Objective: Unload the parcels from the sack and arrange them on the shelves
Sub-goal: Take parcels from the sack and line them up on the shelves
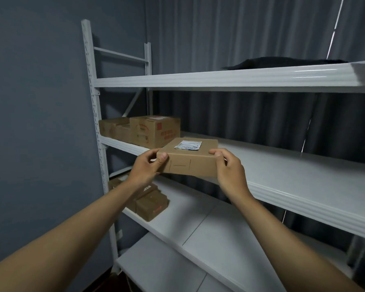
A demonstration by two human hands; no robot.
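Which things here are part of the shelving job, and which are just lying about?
Job: box held by left hand and right hand; middle shelf; boxes already on it; boxes on lower shelf.
Lying about: dark cloth on top shelf.

Both hands hold a flat brown cardboard box (189, 158) at the front edge of the middle shelf (293, 178) of a white metal rack. The left hand (147, 167) grips the box's left end, thumb on the front face; the right hand (230, 169) grips the right end, fingers curled over the top edge. A white label (188, 145) lies on top of the box, and pen lines mark its front face. Just behind and to the left, on the same shelf, stand a taller printed box (156, 131) and smaller boxes (114, 128) beside it. More boxes (151, 204) lie on the shelf below. A dark cloth (282, 62) rests on the top shelf (219, 80). A grey curtain (240, 34) hangs behind the rack.
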